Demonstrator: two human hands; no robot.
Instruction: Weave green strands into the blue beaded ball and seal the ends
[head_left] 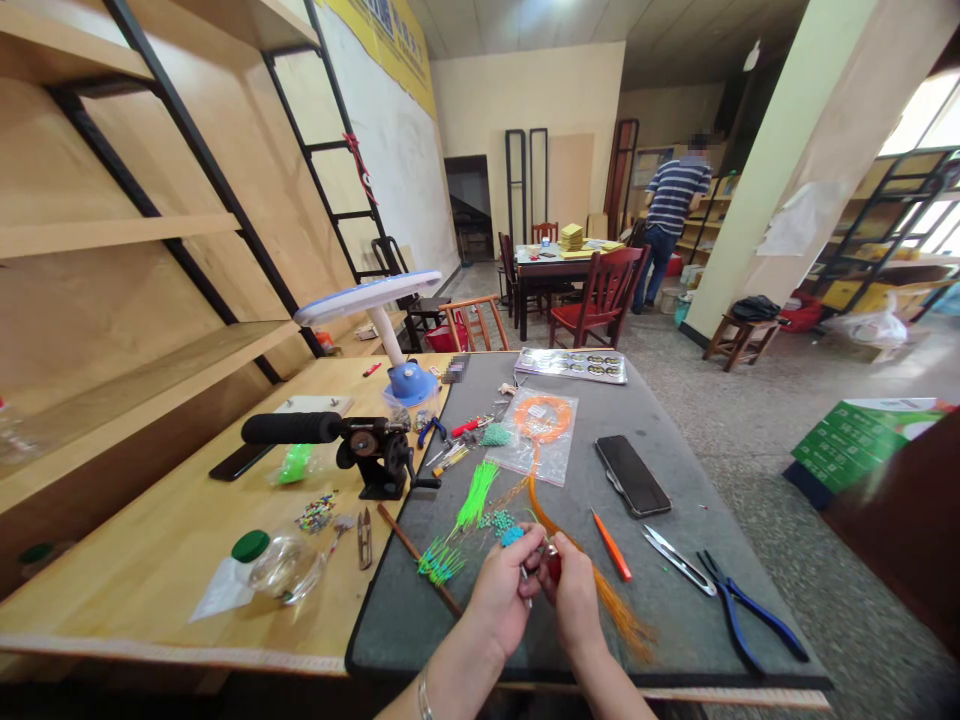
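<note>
My left hand (501,598) is closed just above the grey mat (652,620), fingers pinched around something slim, mostly hidden. A small bright blue piece (512,537) shows at its fingertips; whether it is held cannot be told. Against it, my right hand (576,597) is closed on a small red-handled tool (553,564), whose working end is covered. Turquoise beads (498,521), bright green strands (478,496) and green-blue tipped strands (441,562) lie to the left. Orange fibres (622,610) run beneath and beside the right hand.
Right of my hands lie an orange pen-shaped tool (613,546), thread snips (679,560), blue-handled pliers (750,615) and a phone (634,475). A black hand-cranked device (375,455) and a green-lidded jar (285,568) stand left. A person (675,210) stands far back.
</note>
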